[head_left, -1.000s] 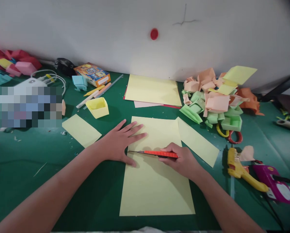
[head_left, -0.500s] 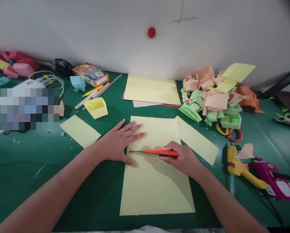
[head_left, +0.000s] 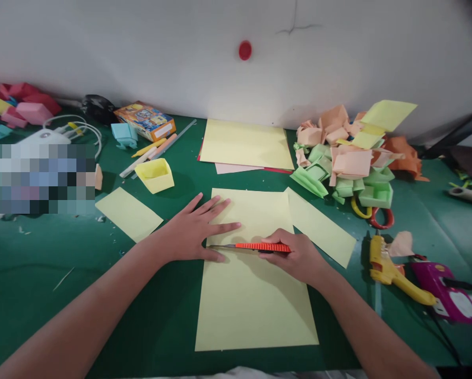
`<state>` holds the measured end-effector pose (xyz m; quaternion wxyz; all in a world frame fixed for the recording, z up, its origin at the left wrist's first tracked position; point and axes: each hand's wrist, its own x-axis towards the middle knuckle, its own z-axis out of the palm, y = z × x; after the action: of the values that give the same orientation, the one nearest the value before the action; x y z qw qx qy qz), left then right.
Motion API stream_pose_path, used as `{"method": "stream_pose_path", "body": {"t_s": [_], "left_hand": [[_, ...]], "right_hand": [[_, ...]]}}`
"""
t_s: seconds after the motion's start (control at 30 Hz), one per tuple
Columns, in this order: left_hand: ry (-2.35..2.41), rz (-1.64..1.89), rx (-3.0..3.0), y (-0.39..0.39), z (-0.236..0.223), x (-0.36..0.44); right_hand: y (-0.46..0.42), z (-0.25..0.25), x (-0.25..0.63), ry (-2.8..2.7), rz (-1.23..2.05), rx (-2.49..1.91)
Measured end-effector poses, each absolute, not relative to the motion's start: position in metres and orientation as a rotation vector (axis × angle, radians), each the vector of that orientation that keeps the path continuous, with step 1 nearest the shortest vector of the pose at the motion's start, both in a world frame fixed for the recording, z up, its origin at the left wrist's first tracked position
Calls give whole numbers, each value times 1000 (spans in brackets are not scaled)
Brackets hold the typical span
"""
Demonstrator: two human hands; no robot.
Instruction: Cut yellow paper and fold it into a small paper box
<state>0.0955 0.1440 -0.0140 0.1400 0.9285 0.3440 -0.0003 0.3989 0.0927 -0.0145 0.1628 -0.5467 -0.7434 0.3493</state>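
A large pale yellow sheet of paper (head_left: 255, 310) lies lengthwise in front of me on the green table. Spread flat over its left edge, my left hand (head_left: 196, 229) presses it with fingers apart. My right hand (head_left: 293, 255) is closed around an orange utility knife (head_left: 259, 246). The knife's blade points left, its tip at the paper's left edge between my left thumb and index finger. A smaller pale yellow strip (head_left: 321, 226) touches the sheet's upper right, and another yellow piece (head_left: 129, 213) lies left of my left hand.
Behind the sheet is a stack of coloured paper (head_left: 246, 145). Folded paper pieces (head_left: 350, 163) pile up at right, near scissors (head_left: 382, 218) and a yellow glue gun (head_left: 397, 276). At left stand a folded yellow paper box (head_left: 155, 175) and an orange-blue carton (head_left: 145, 120).
My left thumb and index finger have shifted slightly to the right on the sheet. The utility knife has stayed in practically the same place. The whole view has moved a little.
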Motion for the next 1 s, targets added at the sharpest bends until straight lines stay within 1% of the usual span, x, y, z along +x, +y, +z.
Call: {"method": "stream_pose_path", "body": {"t_s": [0.53, 1.0], "left_hand": [[982, -16, 2700, 148, -16, 94], [1005, -25, 2705, 148, -17, 95]], "right_hand": [[95, -15, 405, -2118, 983, -1507], [97, -7, 407, -2171, 965, -1566]]}}
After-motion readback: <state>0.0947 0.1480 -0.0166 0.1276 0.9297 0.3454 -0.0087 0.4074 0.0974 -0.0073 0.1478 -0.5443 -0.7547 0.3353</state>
